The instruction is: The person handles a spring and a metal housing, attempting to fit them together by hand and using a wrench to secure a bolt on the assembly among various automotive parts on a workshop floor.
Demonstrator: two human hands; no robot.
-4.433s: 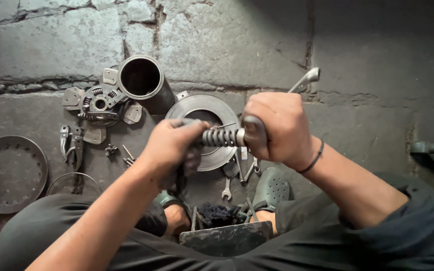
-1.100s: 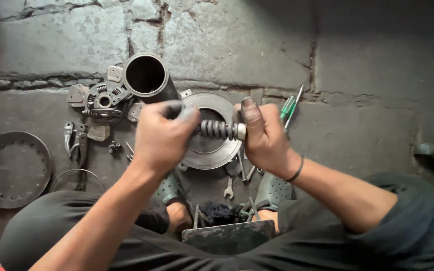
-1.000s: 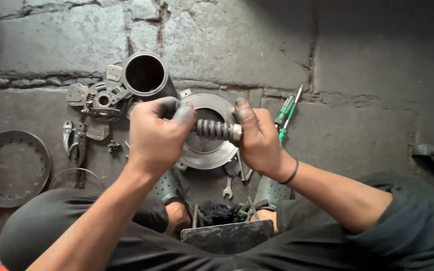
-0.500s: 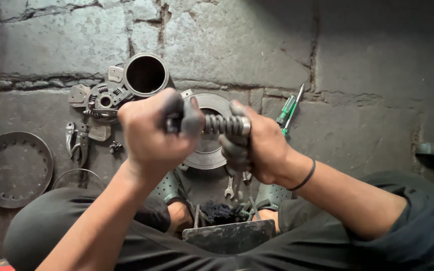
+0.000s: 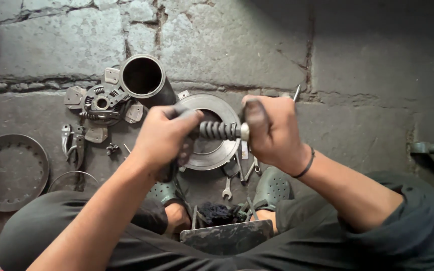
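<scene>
**Head view: two hands grip a coiled spring above a stone floor**

Head camera looks straight down at a dark coil spring (image 5: 219, 130), held level between both hands over the person's lap. The left hand (image 5: 164, 138) is closed around the spring's left end, fingers wrapped and smeared with grease. The right hand (image 5: 272, 130) is closed on the right end, where a pale metal cap shows against the thumb; a thin dark band circles that wrist.

Directly beneath the spring lies a round metal disc (image 5: 212, 150) with a wide central hole, flat on the stone floor (image 5: 367, 75). A small open-ended wrench (image 5: 227, 188) and other slim tools lie just below the disc, between two grey perforated clogs (image 5: 272, 188) on the person's feet.

Up and left of the disc, a dark steel cylinder (image 5: 144, 80) lies with its open mouth toward the camera. Beside it rests a clutch plate (image 5: 101, 103) with small springs and square tabs around its rim. Pliers (image 5: 74, 145) lie below that. At the far left sits a toothed ring (image 5: 8, 170), with a thin wire ring (image 5: 71, 181) just to its right.

No packages, labels or signs can be made out.
</scene>
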